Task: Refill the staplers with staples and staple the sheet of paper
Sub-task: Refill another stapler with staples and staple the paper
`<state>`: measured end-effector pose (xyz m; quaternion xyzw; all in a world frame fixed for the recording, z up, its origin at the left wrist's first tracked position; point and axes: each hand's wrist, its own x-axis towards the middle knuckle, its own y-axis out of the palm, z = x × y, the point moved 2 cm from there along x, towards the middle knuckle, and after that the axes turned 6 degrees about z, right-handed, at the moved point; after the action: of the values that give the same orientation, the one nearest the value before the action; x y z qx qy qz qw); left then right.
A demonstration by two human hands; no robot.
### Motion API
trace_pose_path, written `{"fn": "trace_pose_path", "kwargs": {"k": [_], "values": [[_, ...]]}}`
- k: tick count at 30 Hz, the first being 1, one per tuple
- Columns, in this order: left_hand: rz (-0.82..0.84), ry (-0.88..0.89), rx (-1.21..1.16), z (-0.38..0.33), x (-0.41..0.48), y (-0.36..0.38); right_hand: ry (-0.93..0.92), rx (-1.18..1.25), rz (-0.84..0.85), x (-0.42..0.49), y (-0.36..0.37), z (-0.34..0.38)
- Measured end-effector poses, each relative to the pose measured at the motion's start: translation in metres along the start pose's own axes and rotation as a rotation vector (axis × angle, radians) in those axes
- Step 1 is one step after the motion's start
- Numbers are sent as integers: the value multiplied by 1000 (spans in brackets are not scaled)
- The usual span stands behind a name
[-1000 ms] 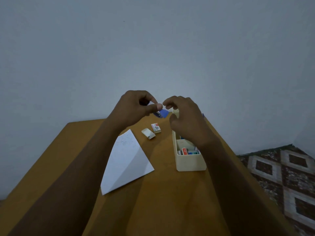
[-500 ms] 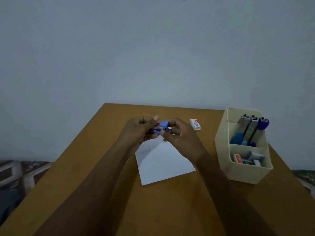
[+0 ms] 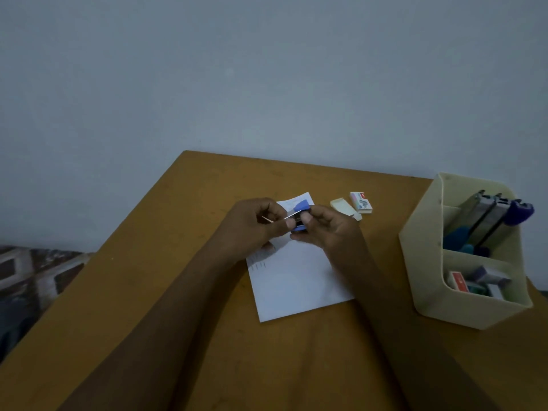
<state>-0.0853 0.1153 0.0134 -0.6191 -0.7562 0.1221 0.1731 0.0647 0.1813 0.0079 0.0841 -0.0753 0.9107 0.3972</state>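
Desk (image 3: 178,292) with paper (image 3: 296,283): right hand (image 3: 329,229) grips blue stapler (image 3: 301,207), left hand (image 3: 252,226) pinches staple strip (image 3: 292,215); refill step; next, seat strip squarely

A stapler (image 3: 301,206) sits between the fingers (image 3: 289,223), above a sheet of paper (image 3: 296,280) on the counter (image 3: 178,277). Just right of the fingers lie two staple boxes (image 3: 361,202). Farther right, an organizer (image 3: 427,262) holds staplers (image 3: 486,218) behind and small boxes (image 3: 474,281) in front.

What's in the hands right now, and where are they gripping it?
A small blue stapler: the left hand pinches its left end, and the right hand grips its right side, thumb on top.
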Motion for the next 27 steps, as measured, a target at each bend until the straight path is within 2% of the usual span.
{"fn": "trace_pose_path", "kwargs": {"k": [2, 8, 15, 23, 27], "values": [[-9, 8, 70, 9, 5, 0, 42, -16, 33, 5, 0, -11], [-32, 67, 279, 12, 2, 7, 78, -57, -25, 2, 3, -18], [-71, 73, 311, 10, 0, 17, 132, 81, -100, -1, 4, -18], [-139, 66, 275, 5, -6, 29, 114, 44, -232, -2, 5, -18], [-110, 51, 252, 5, -6, 28, 100, -19, -205, -1, 4, -18]]}}
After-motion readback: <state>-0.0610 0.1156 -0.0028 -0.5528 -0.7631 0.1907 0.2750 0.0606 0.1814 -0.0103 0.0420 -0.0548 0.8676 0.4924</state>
